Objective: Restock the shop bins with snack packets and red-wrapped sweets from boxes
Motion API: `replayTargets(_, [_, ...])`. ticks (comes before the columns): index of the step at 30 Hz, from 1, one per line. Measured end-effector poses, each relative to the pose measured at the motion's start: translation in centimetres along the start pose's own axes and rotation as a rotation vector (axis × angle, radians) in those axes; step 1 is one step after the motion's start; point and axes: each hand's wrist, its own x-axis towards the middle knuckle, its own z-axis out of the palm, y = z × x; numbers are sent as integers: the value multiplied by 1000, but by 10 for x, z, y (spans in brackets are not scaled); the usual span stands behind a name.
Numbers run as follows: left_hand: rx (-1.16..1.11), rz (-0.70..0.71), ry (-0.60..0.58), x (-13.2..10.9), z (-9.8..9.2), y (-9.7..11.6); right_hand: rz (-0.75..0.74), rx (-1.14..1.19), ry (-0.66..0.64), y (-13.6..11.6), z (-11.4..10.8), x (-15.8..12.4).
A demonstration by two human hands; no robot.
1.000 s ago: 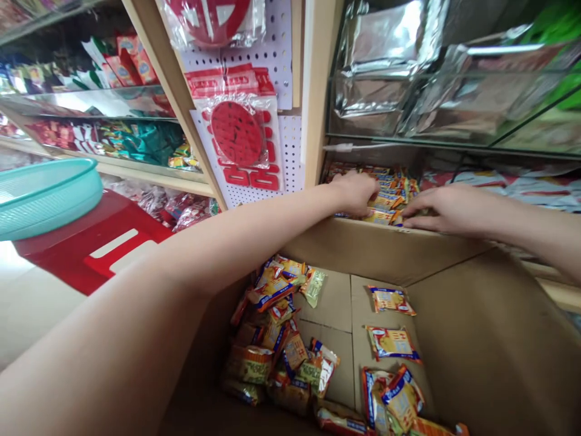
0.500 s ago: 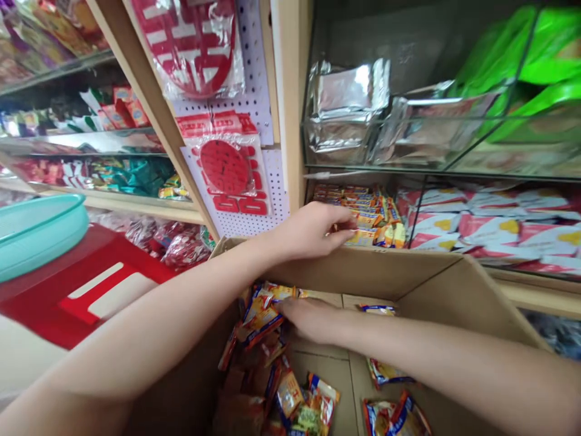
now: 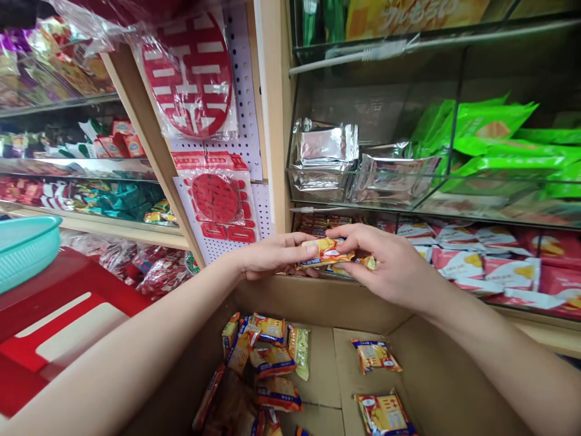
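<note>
Above the far rim of a cardboard box, both hands hold one small yellow, orange and blue snack packet. My left hand grips its left end, thumb on top and fingers underneath. My right hand pinches the right end between thumb and fingers. Inside the box, similar packets are heaped at the left. Two more, an upper packet and a lower packet, lie apart on the right. Just behind the hands, a shelf compartment holds rows of small packets, partly covered by the fingers.
Silver packets and green packets sit behind a clear shelf front. Pink and white packets fill the compartment at right. A red stool with a turquoise basket stands left. Red decorations hang on pegboard.
My right hand has risen out of the box with a packet and met my left hand at the shelf. The view has tilted up a little.
</note>
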Motion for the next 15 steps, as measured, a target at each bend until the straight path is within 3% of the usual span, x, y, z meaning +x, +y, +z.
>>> replayTargets(4, [55, 46, 164, 6, 5, -3, 90, 161, -70, 15, 5, -3])
replayTargets(7, [48, 159, 304, 12, 12, -6, 181, 349, -59, 20, 13, -3])
replayTargets(10, [35, 210, 310, 15, 16, -8, 291, 301, 31, 22, 20, -2])
replayTargets(15, [-64, 115, 306, 16, 16, -11, 475, 309, 3, 29, 19, -1])
